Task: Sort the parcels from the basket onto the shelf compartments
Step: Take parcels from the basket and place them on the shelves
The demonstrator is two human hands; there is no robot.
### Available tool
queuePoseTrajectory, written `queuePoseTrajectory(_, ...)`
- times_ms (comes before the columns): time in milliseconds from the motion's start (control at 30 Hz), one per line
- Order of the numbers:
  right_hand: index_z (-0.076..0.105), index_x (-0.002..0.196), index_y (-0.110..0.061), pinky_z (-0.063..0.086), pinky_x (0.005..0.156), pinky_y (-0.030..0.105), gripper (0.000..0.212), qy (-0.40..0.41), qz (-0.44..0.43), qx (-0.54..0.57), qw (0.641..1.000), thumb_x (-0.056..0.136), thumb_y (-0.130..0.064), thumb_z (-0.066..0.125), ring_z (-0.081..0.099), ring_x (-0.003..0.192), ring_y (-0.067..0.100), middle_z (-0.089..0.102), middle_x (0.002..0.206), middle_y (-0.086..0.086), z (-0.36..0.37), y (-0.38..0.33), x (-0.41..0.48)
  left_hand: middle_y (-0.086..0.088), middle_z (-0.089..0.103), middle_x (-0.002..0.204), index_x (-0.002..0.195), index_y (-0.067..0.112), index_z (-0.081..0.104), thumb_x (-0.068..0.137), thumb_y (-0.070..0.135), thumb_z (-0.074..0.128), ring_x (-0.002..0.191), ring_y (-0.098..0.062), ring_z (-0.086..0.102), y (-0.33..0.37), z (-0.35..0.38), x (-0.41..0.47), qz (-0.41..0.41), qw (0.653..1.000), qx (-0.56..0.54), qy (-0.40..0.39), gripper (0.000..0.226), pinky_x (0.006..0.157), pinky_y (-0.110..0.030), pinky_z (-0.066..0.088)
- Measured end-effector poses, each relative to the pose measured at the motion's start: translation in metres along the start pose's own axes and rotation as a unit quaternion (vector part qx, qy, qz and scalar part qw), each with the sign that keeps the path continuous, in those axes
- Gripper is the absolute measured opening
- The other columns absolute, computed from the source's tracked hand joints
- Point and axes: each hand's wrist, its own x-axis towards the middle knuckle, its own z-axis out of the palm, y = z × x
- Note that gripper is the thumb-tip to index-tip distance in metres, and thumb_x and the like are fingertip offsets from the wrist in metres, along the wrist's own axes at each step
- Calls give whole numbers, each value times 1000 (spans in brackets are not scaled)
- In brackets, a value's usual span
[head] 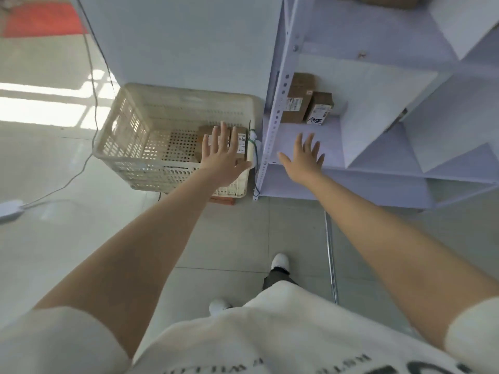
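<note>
Head view: the left hand (222, 155) reaches over the right end of the cream slatted basket (127, 130), fingers straight and spread wide, holding nothing. Under it lie two brown parcels in the basket (205, 131), side by side and partly hidden by the fingers; whether the hand touches them cannot be told. The basket stands on the floor just beside the white shelf (328, 141). The right hand (304, 159) hovers before the shelf's lower left compartment, also spread wide and empty. At the back of that compartment stand a larger labelled parcel (298, 101) and a smaller parcel (321, 107), touching each other. A grey cable (94, 103) runs across the tiled floor left of the basket.
</note>
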Motion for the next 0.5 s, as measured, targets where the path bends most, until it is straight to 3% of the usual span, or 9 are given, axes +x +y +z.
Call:
queuePoseTrajectory(233, -17, 155, -16, -4, 119, 55, 81, -78, -73, -32, 994, 102, -53, 31, -17, 149, 34, -25, 161, 11, 33, -90, 27, -13, -37, 154, 149, 15, -28, 97, 64, 23, 143, -33, -30, -91, -21, 16, -70, 997, -20, -9, 88, 117, -51, -17)
queuePoseTrajectory(500, -17, 155, -15, -3, 122, 50, 83, -120, -91, -2, 989, 102, -54, 34, -18, 149, 33, -22, 162, 12, 36, -163, 134, -15, -37, 153, 149, 11, -28, 98, 62, 23, 143, -33, -29, -171, -47, 95, -123, 991, -27, -41, 88, 119, -52, -12)
